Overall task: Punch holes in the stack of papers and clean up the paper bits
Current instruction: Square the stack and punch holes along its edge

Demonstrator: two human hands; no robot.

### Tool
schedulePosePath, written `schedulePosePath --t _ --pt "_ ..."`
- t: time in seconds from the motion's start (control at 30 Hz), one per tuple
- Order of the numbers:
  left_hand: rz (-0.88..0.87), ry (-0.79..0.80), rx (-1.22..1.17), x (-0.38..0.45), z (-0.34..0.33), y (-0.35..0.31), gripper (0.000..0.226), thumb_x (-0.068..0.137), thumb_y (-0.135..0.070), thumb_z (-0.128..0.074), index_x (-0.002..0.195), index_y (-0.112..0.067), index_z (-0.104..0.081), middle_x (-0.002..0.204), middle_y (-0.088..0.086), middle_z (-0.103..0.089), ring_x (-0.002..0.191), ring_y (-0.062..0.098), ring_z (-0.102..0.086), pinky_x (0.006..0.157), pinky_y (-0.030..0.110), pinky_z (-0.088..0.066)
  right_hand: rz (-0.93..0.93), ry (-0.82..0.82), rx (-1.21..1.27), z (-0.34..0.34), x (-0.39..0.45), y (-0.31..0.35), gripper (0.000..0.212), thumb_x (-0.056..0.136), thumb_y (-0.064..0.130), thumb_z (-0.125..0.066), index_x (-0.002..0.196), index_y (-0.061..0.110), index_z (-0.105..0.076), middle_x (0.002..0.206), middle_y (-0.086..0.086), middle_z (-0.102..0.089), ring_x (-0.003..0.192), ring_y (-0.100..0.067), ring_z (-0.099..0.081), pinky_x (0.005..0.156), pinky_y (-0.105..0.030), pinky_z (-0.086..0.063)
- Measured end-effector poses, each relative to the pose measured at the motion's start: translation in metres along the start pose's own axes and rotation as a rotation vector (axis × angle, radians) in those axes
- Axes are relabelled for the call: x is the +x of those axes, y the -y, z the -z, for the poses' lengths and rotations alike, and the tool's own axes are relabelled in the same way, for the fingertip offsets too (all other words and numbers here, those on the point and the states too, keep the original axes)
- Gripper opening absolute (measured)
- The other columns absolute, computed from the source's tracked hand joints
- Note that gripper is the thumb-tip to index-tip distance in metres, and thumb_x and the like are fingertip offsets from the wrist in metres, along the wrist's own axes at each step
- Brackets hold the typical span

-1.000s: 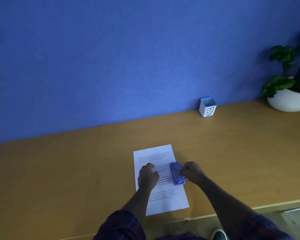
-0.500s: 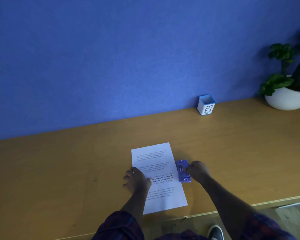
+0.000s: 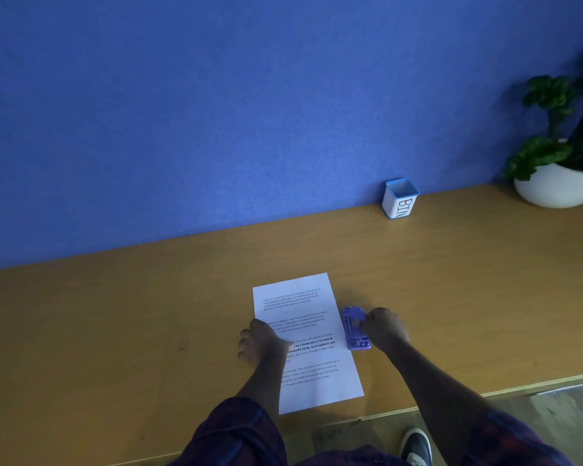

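Head view: a small white cup (image 3: 400, 199) lettered "BIN" stands far right by the blue wall (image 3: 249, 112). The left hand (image 3: 261, 343) rests spread on the printed papers (image 3: 305, 338) mid-desk (image 3: 115, 314); right hand (image 3: 384, 327) fingers grip the purple hole punch (image 3: 354, 327) just beside their right edge.

Obstacles on the desk (image 3: 115, 331): the stack of papers (image 3: 303, 297) near the front edge, pinned by the left hand (image 3: 261, 344); the hole punch (image 3: 354, 327) just beside the stack's right edge, gripped by the right hand (image 3: 384, 327); the bin (image 3: 399, 198) at the back edge; the potted plant (image 3: 562, 163) in the back right corner. The desk's left half lies open.
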State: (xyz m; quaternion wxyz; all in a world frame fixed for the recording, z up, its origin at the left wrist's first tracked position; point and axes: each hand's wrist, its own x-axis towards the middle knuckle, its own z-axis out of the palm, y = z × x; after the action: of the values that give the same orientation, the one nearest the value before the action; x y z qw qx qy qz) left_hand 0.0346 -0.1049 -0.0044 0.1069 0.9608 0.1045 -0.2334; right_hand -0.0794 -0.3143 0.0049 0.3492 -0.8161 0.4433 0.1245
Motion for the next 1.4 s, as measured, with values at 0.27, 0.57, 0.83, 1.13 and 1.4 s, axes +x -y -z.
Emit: schedulePosePath --t 0.27,0.57,0.83,1.13,1.4 --pt "0.043 0.003 -0.077 0.005 0.002 0.003 0.105 0.051 -0.044 -0.099 0.132 -0.014 -0.039 0.134 0.015 -0.057 0.125 0.034 -0.056 0.103 0.048 -0.046 0.010 -0.008 -0.015 -0.001 0.001 0.000 0.018 0.089 0.032 -0.059 0.086 0.015 -0.066 0.081 -0.003 -0.067 0.072 -0.022 -0.062 0.056 -0.026 -0.041" --pt "0.017 0.003 -0.079 0.005 0.004 0.005 0.104 0.051 -0.047 -0.098 0.132 -0.012 -0.043 0.133 0.013 -0.058 0.124 0.033 -0.058 0.103 0.046 -0.046 0.029 -0.014 -0.024 -0.003 0.001 -0.002 0.018 0.089 0.031 -0.056 0.088 0.015 -0.065 0.082 -0.005 -0.069 0.073 -0.023 -0.063 0.058 -0.028 -0.043" --pt "-0.096 0.023 -0.149 -0.002 0.008 0.015 0.084 0.061 -0.045 -0.094 0.120 -0.017 -0.041 0.112 0.003 -0.071 0.106 0.028 -0.068 0.094 0.041 -0.054 0.054 -0.032 -0.024 -0.004 0.001 -0.003 0.016 0.091 0.031 -0.058 0.089 0.016 -0.063 0.078 -0.002 -0.066 0.066 -0.016 -0.058 0.053 -0.025 -0.040" --pt "-0.166 0.105 -0.453 -0.001 0.015 0.032 0.057 0.077 -0.037 -0.086 0.117 -0.016 -0.050 0.109 -0.001 -0.069 0.094 0.025 -0.069 0.075 0.037 -0.059 0.081 -0.059 0.004 -0.003 0.001 -0.006 0.015 0.088 0.034 -0.066 0.097 0.023 -0.064 0.093 -0.002 -0.070 0.082 -0.023 -0.065 0.058 -0.026 -0.043" --pt "-0.173 0.194 -0.578 0.015 0.018 0.051 0.024 0.089 -0.015 -0.073 0.113 -0.012 -0.072 0.111 0.006 -0.076 0.092 0.023 -0.071 0.075 0.031 -0.055 0.125 -0.091 -0.013 -0.002 0.003 -0.005 0.016 0.084 0.037 -0.069 0.096 0.027 -0.070 0.087 0.000 -0.072 0.079 -0.023 -0.066 0.059 -0.028 -0.048"
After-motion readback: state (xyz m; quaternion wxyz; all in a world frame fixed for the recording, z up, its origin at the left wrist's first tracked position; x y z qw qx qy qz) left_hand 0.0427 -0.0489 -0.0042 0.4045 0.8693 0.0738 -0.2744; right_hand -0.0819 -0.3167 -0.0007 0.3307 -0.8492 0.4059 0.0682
